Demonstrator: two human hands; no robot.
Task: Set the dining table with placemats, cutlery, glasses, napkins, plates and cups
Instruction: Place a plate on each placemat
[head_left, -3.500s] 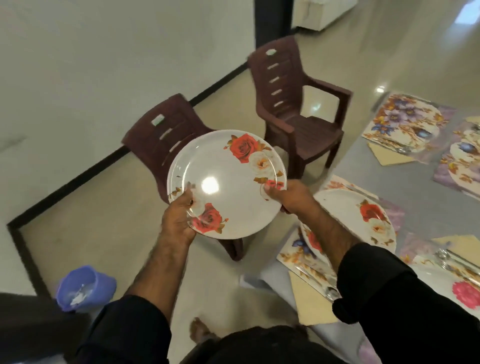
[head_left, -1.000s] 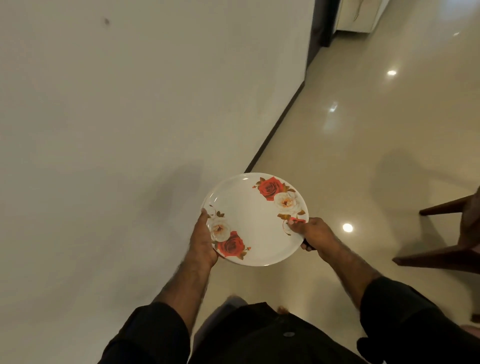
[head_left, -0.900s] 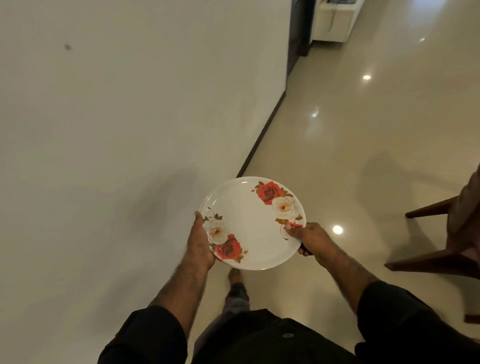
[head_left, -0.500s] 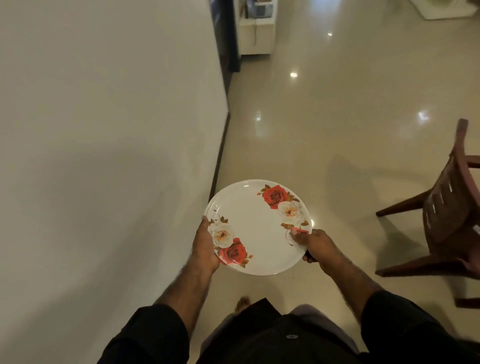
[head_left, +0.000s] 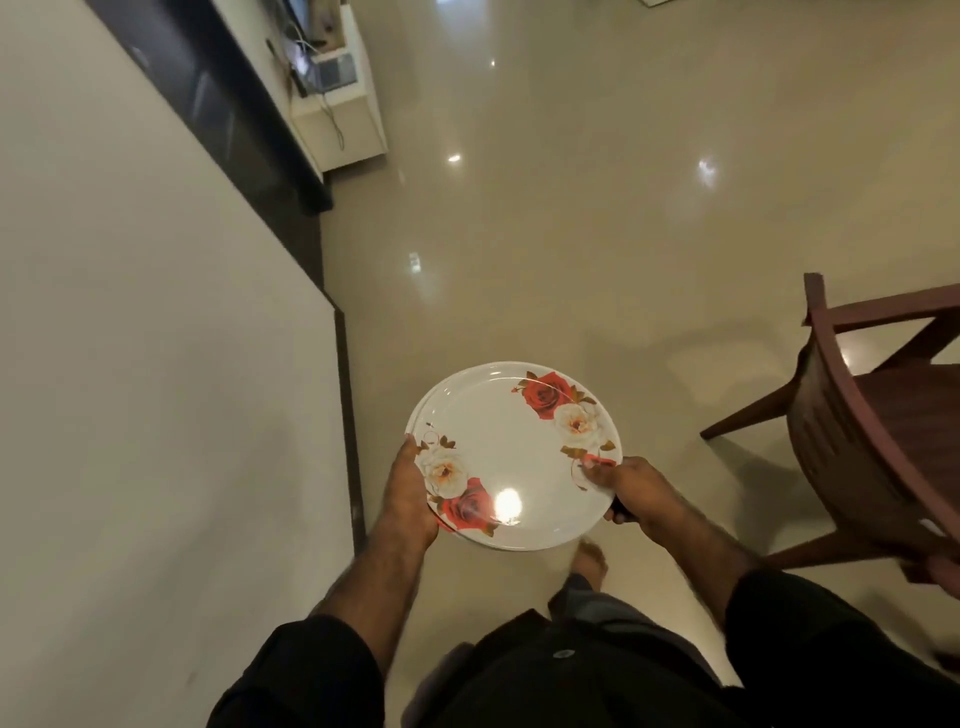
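A round white plate (head_left: 511, 452) printed with red and white roses is carried flat in front of my body, above the floor. A second rim shows along its left edge, so it looks like a stack of two. My left hand (head_left: 410, 493) grips the plate's left rim, thumb on top. My right hand (head_left: 631, 488) grips the right rim, thumb on the printed edge. The dining table is out of view.
A cream wall (head_left: 156, 364) with a dark skirting runs close on my left. A dark red plastic chair (head_left: 878, 441) stands at the right. Glossy beige floor (head_left: 571, 234) stretches ahead to a white low cabinet (head_left: 340, 119) with cables. My bare foot (head_left: 589, 558) shows below the plate.
I have walked away from the table and turned right along the wall; the chair now sits closer on my right. Both hands keep the same hold on the plate.
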